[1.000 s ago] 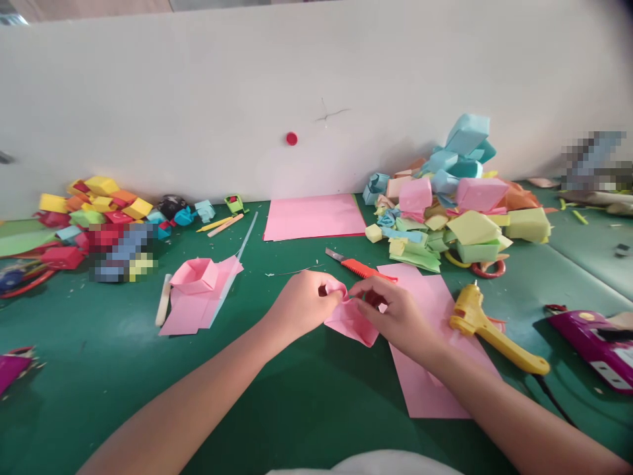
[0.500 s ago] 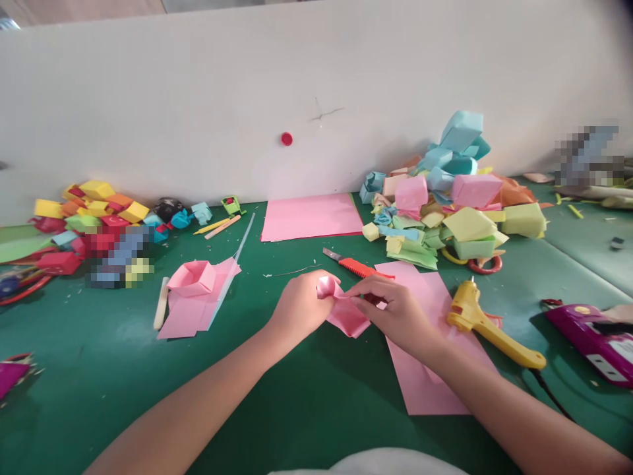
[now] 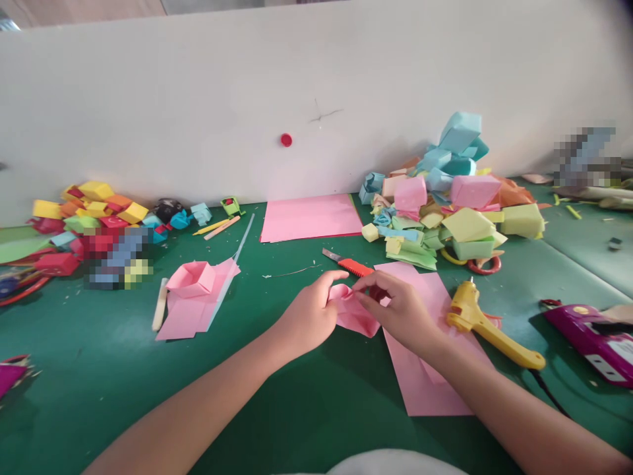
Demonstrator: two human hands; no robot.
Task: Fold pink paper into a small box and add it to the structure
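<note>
A folded piece of pink paper (image 3: 357, 316) is held between my two hands above the green table. My left hand (image 3: 312, 315) grips its left side, with the thumb raised over the upper edge. On the other side, my right hand (image 3: 390, 298) pinches the paper's upper edge between thumb and fingertips. Just beyond them lies a red box cutter (image 3: 352, 265), its blade out and pointing to the far left. Pink paper sheets (image 3: 413, 369) spread under my right forearm. A folded pink paper box (image 3: 192, 280) sits on pink pieces to the left.
A yellow glue gun (image 3: 487, 326) rests on the right, its cord trailing forward. Heaps of folded paper shapes (image 3: 472, 227) stand at back right and left (image 3: 96, 210). Pink sheets (image 3: 311, 218) lie against the white partition (image 3: 198, 99). A purple device (image 3: 593, 336) is far right.
The pink paper has shifted slightly right and turned in my hands. My left hand has moved right, and its thumb has lifted off the paper's edge.
</note>
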